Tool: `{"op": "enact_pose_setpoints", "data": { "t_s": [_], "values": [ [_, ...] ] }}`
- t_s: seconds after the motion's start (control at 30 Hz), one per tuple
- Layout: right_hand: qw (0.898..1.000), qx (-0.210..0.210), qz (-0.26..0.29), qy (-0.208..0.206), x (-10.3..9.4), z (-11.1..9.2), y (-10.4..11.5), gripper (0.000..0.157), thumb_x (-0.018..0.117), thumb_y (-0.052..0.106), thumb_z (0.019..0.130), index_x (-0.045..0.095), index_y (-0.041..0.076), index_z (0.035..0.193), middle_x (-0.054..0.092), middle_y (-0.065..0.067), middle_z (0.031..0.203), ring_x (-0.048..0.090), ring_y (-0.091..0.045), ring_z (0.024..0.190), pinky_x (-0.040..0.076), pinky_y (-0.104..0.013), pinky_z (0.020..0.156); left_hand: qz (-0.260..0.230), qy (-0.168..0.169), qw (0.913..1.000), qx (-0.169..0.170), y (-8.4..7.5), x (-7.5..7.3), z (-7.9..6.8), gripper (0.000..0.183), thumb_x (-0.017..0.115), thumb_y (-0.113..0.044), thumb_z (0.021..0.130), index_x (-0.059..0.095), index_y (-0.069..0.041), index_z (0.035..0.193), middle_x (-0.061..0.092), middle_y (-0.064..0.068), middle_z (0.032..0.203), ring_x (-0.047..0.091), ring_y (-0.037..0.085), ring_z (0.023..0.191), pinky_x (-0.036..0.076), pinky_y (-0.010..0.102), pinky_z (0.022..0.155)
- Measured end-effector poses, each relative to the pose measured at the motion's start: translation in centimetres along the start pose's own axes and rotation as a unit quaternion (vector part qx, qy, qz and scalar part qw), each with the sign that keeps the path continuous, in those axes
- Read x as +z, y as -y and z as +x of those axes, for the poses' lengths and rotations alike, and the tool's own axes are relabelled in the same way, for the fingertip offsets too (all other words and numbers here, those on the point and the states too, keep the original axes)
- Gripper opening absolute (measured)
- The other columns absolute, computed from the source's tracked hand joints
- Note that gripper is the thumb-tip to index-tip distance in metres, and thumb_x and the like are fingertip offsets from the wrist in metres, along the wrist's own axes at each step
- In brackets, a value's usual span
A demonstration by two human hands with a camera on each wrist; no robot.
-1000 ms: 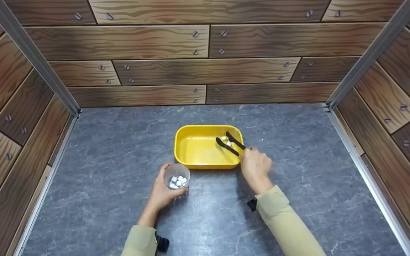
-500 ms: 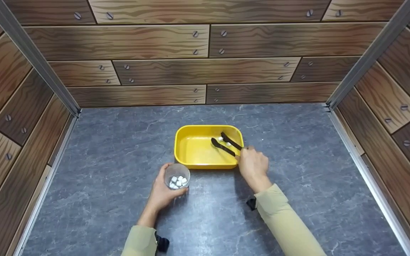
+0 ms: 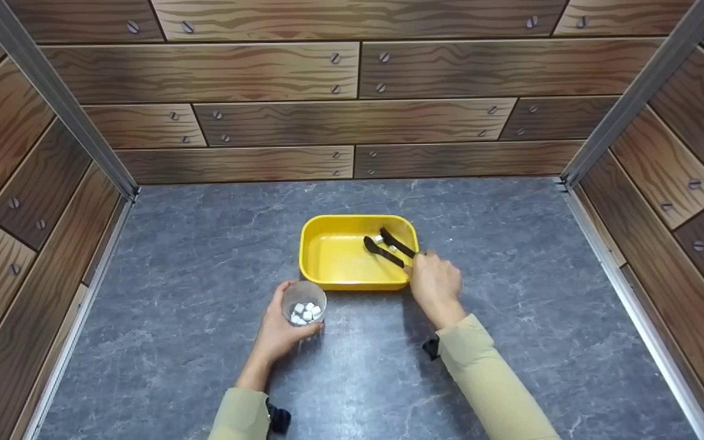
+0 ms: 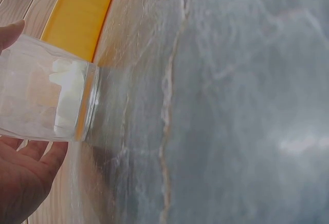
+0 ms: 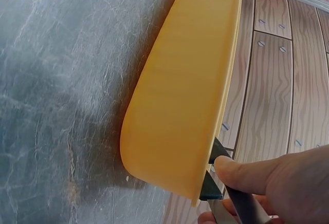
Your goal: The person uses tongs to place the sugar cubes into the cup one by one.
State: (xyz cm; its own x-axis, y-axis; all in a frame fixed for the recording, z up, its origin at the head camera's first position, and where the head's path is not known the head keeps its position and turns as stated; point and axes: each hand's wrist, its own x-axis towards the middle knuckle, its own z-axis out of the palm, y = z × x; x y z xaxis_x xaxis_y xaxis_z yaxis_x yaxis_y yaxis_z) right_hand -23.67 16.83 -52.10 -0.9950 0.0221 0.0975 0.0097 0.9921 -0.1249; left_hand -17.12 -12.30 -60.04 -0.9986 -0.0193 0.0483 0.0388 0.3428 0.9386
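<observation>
My left hand point(image 3: 278, 330) grips a clear plastic cup point(image 4: 31, 90), thumb on one side and fingers on the other. Several small white cubes point(image 3: 307, 313) lie at the cup's bottom. With my right hand point(image 3: 436, 284) I hold black tongs point(image 3: 382, 252) over the right end of a yellow tub point(image 3: 333, 285); their arms stand apart. Small white cubes point(image 3: 379, 239) sit in the tub by the tong tips, partly hidden by the tongs. In the right wrist view, the tub's wall point(image 5: 169, 90) hides the tips, and my thumb presses on the tongs' handle.
The tub stands on a grey marbled surface point(image 3: 193, 293), just beyond the cup. Wood-plank-patterned walls point(image 3: 278, 122) enclose the back and both sides, with metal rails point(image 3: 633, 311) along the edges.
My right hand and the tongs have shifted slightly left over the tub, and the tips have come round the cubes. My left hand and the cup have stayed put.
</observation>
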Motion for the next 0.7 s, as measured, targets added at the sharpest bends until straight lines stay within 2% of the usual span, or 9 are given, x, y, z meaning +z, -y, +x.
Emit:
{"op": "enact_pose_setpoints", "data": {
  "t_s": [0.3, 0.7],
  "values": [
    [1.000, 0.005, 0.003, 0.009, 0.09, 0.20, 0.08, 0.034, 0.071, 0.033, 0.090, 0.073, 0.000, 0.096, 0.065, -0.014, 0.084, 0.064, -0.042, 0.072, 0.052, -0.055, 0.058, 0.006, -0.001, 0.9999, -0.011, -0.17, -0.03, -0.12, 0.098, 0.095, -0.025, 0.059, 0.042, -0.016, 0.142, 0.053, 0.012, 0.135, 0.051, 0.031, 0.122, 0.042, 0.050, 0.100],
    [1.000, 0.003, 0.004, -0.006, 0.54, 0.21, -0.17, 0.032, 0.070, 0.032, 0.091, 0.074, 0.000, 0.093, 0.066, -0.013, 0.082, 0.065, -0.044, 0.072, 0.052, -0.056, 0.059, 0.005, 0.001, 1.0000, -0.005, 0.12, -0.01, -0.02, 0.102, 0.095, -0.023, 0.059, 0.040, -0.010, 0.144, 0.052, 0.013, 0.135, 0.051, 0.032, 0.121, 0.043, 0.050, 0.100]
  ]
}}
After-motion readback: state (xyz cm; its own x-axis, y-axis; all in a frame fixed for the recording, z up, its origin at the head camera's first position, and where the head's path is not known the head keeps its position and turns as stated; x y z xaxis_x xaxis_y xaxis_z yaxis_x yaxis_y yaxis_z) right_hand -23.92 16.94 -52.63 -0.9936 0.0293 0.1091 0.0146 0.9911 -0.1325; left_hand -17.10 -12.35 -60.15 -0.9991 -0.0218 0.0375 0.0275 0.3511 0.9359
